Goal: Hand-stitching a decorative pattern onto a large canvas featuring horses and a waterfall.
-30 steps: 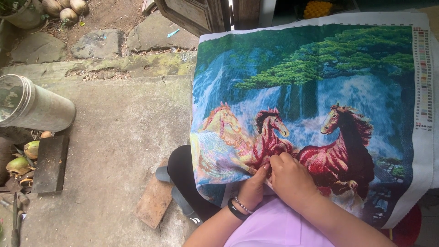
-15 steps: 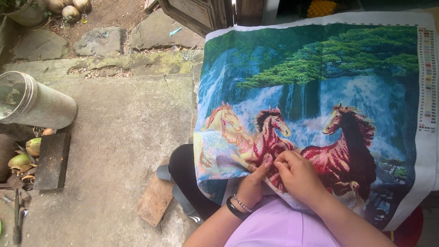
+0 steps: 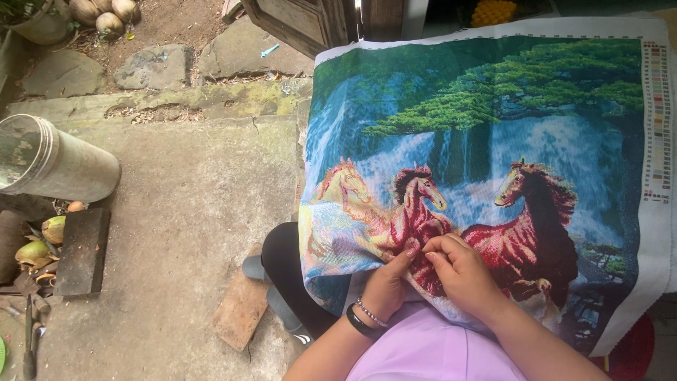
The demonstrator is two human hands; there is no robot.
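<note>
I see soft, even daylight across the whole head view, with no hard sun patches and no clear single direction of light. Shadows are faint: a dull one lies under the metal can (image 3: pixel 53 166) at the left, and a mild one under the left hand (image 3: pixel 386 286) and the right hand (image 3: pixel 462 271) on the embroidered cloth (image 3: pixel 493 162). The cloth's colours read saturated, without glare. The concrete floor (image 3: pixel 190 212) is evenly grey. The doorway (image 3: pixel 384 14) at top is dark, with detail lost. Focus is acceptable at centre; fine stitches do not resolve. The corners soften slightly, and the cloth's top edge bows.
</note>
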